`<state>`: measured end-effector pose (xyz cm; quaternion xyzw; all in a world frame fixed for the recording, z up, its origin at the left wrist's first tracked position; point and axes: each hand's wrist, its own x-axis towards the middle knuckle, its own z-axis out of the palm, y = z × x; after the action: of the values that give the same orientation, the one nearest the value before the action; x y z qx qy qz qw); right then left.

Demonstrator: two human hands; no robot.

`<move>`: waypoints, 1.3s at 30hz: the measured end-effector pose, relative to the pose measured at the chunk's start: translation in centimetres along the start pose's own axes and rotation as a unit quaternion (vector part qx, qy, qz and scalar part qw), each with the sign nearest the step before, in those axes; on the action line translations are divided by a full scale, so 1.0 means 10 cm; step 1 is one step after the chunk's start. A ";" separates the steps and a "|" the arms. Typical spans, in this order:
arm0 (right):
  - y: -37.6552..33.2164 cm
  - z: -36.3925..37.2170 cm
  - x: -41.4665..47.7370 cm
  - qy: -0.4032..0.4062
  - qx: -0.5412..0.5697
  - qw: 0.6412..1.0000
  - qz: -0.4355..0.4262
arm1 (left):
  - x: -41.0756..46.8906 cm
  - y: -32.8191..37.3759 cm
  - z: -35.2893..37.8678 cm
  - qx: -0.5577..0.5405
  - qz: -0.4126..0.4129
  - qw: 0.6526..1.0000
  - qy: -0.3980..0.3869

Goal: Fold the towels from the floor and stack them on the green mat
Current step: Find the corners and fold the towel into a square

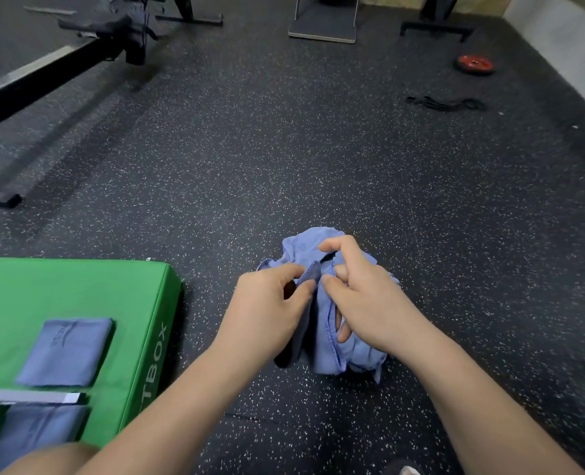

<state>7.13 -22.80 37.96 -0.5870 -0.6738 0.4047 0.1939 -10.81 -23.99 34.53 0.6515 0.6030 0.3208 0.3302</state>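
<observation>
Pinching a dark hem of the crumpled blue towel with the left hand, thumb against curled fingers. Gripping the same towel with the right hand, fingers hooked into its loose folds, touching or nearly touching the left hand. Bunched in a heap under both hands, on the dark speckled floor near the middle, just right of the green mat and apart from it. On the mat, at near left, a folded blue towel lying flat with a pale logo facing up. Nearer still, at the bottom left edge, another folded towel, partly cut off and blurred. Between those two, a grey strip across the mat; cannot tell what. Far right on the floor, a red weight plate, and nearer than that a black strap lying loose. Far left, a long black rail of gym equipment running at a slant.
</observation>
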 end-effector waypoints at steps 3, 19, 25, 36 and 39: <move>-0.02 0.05 0.00 -0.012 0.002 1.000 0.005 | -0.02 0.01 0.03 0.009 0.005 1.000 -0.002; -0.05 0.06 -0.01 0.009 0.078 0.997 0.013 | -0.03 0.04 0.02 0.070 0.059 0.996 -0.007; -0.02 0.09 0.05 0.001 0.196 0.980 0.025 | -0.01 0.02 -0.03 0.065 0.058 0.995 -0.041; 0.17 -0.12 0.06 0.015 -0.056 0.998 -0.039 | 0.11 -0.09 -0.19 0.051 0.097 0.991 -0.080; 0.20 -0.21 0.08 0.028 -0.086 0.994 -0.056 | 0.13 -0.09 -0.24 0.027 0.080 0.994 -0.071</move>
<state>9.78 -21.42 37.56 -0.5738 -0.7321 0.3178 0.1838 -13.19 -22.50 35.14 0.7275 0.5323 0.2829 0.3278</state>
